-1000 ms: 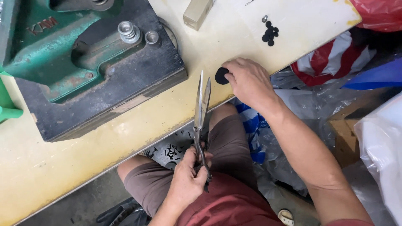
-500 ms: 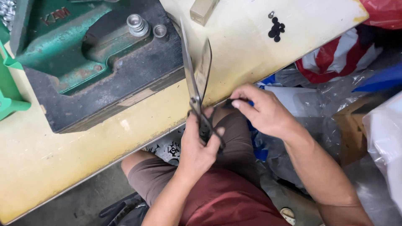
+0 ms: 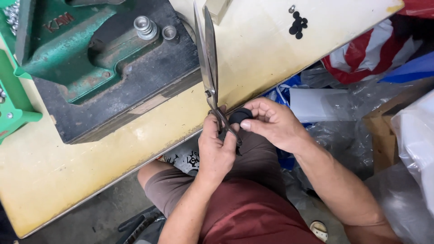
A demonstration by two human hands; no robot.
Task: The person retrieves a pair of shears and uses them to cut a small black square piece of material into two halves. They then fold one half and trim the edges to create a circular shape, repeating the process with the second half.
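Observation:
My left hand grips the handles of a pair of long metal scissors, blades slightly apart and pointing away from me over the yellow table. My right hand pinches a small round black piece right beside the scissor handles, at the table's near edge above my lap. A little cluster of black discs lies on the table at the far right.
A green press machine on a dark base fills the table's left half, with metal dies on it. A wooden block sits at the far edge. Plastic bags and cardboard crowd the floor to my right.
My right hand left the table edge with the black piece and came to the scissors. My left hand raised the scissors, so the blades now reach further over the table.

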